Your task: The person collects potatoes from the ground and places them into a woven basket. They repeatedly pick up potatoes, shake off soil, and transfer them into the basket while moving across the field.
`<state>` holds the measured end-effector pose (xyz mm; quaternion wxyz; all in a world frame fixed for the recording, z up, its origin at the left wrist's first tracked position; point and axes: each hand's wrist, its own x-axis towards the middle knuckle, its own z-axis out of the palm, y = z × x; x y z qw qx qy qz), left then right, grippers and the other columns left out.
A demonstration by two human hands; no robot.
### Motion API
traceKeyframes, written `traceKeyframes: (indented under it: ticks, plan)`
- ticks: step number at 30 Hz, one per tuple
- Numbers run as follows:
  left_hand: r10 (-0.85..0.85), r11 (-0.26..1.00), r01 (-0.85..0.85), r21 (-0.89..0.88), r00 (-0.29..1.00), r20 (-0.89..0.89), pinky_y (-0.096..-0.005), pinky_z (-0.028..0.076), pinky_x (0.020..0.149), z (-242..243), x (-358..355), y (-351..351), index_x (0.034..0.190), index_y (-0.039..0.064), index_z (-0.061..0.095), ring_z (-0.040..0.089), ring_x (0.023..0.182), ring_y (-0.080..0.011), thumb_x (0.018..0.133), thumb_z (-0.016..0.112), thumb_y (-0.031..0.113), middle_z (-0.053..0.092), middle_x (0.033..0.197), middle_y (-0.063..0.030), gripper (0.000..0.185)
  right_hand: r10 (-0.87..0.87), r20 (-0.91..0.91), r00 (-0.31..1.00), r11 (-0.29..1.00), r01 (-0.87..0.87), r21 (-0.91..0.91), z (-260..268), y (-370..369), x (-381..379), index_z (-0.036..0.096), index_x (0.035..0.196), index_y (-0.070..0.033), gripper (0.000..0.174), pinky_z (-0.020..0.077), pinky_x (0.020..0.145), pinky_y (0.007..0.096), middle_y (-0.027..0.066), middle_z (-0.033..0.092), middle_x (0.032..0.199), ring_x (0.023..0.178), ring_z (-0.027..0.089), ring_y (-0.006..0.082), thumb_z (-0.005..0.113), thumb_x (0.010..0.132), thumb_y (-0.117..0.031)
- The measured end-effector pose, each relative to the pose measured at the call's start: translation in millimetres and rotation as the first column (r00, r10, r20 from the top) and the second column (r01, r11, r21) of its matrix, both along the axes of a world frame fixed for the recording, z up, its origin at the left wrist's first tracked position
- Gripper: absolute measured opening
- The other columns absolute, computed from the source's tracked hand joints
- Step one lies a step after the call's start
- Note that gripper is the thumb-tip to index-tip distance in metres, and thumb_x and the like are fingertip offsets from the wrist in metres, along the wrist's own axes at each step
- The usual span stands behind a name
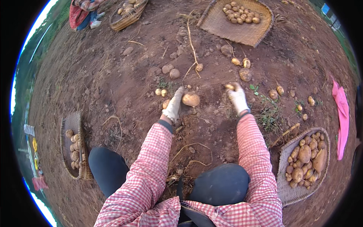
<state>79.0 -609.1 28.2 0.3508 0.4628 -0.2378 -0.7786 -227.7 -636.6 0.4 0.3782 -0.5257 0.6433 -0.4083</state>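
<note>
My left hand (176, 106), in a soiled white glove, is low over the reddish soil with its thumb beside a large potato (191, 100); its fingers are partly hidden under that potato. Another potato (166, 104) lies just left of the glove, and small potatoes (160, 92) lie above it. My right hand (236, 95), gloved too and slightly blurred, holds a small potato (229, 87) at its fingertips. Beyond it lie a larger potato (245, 74) and two yellowish ones (241, 62). A potato on a dry stem (199, 67) rests between the hands, farther out.
Woven baskets with potatoes stand at lower right (283, 181), left (85, 170), top right (235, 34) and top left (124, 25). A person (82, 12) crouches at the upper left. Pink cloth (341, 116) lies at right. Green weeds (268, 116) grow near my right sleeve.
</note>
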Motion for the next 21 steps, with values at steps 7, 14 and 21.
traceKeyframes:
  ticks: [7,14,21]
  plan:
    - [0.095,0.992,-0.112,-0.054,0.965,-0.245,-0.0474,0.065,0.073,-2,66,66,0.117,-0.001,0.061,0.074,0.096,-0.035,0.098,0.047,0.066,0.07,0.11,-0.0221,0.071,0.064,0.839,0.541,0.989,0.08,-0.127,72,-8,8,0.066,0.113,-0.012,0.032,0.0558,0.051,0.0231,0.0016,0.069,0.093,0.071,0.07,0.0134,0.078,0.091,-0.031]
    - [0.054,0.959,0.016,-0.284,0.97,0.237,-0.0324,0.057,0.074,-1,72,67,0.114,0.0,0.069,0.069,0.084,-0.0185,0.094,0.063,0.018,0.071,0.105,-0.0115,0.028,0.522,-0.379,0.764,0.851,-0.496,0.172,57,17,122,0.07,0.116,-0.008,0.035,0.0579,0.07,0.0402,0.0141,0.073,0.093,0.076,0.071,0.0252,0.066,0.093,-0.035]
    - [0.035,0.87,0.484,-0.096,0.134,0.99,-0.0447,0.051,0.1,38,59,76,0.14,0.018,0.054,0.058,0.123,-0.0376,0.081,0.072,0.028,0.054,0.136,-0.0209,0.062,0.447,-0.692,0.566,0.893,-0.325,0.311,21,54,197,0.052,0.132,-0.009,0.054,0.0556,0.081,0.0491,0.018,0.074,0.098,0.092,0.072,0.0377,0.065,0.091,-0.043]
